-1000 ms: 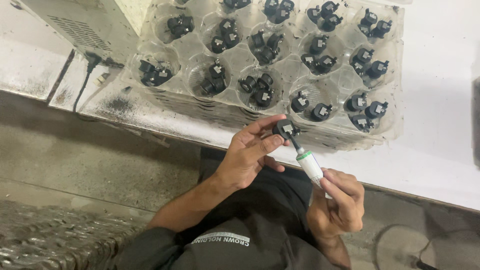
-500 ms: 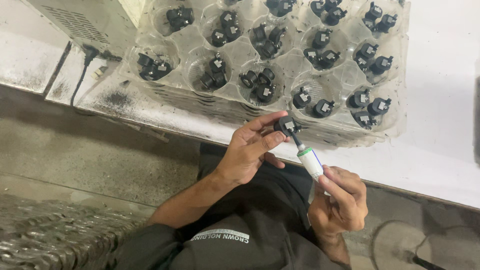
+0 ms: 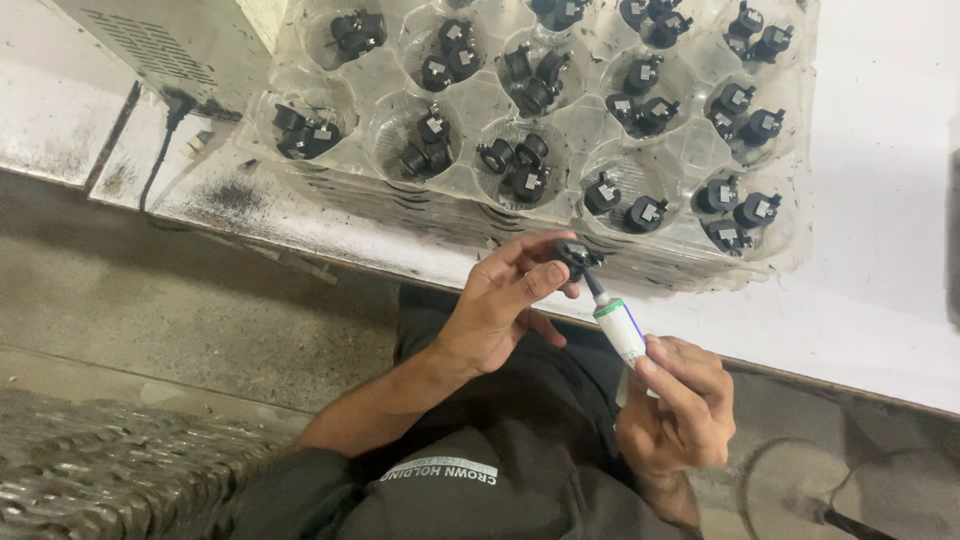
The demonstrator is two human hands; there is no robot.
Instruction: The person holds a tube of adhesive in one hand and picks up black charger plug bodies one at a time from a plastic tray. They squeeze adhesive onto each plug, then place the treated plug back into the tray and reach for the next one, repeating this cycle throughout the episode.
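**Listener:** Black plastic part (image 3: 574, 256), where is it?

**Describer:** Pinched between the thumb and fingertips of the left hand (image 3: 505, 300), held in the air just below the front edge of a clear plastic tray (image 3: 690, 255). The hand is curled closed around it.

**Listener:** And the other hand?

**Describer:** The right hand (image 3: 678, 415) is wrapped around a small white tube (image 3: 622, 332) with a green band and a dark narrow nozzle. The tube tilts up and to the left, and the nozzle tip touches the black part.

**Listener:** What lies around the hands?

**Describer:** The tray sits on a white workbench (image 3: 880, 250), its round cups each holding two or three similar black parts (image 3: 520, 165). At the upper left stands a grey metal box (image 3: 160, 40) with a black cable (image 3: 160, 140) running down from it. Below the bench are the person's dark shirt and a grey concrete floor.

**Listener:** Has anything changed from a second ago?

**Describer:** Very little. Both hands keep the same grips, and nozzle and part stay together. The hands sit a shade lower and further right in the picture, and the tray shows slightly more of its left side, which fits a small shift of the head camera.
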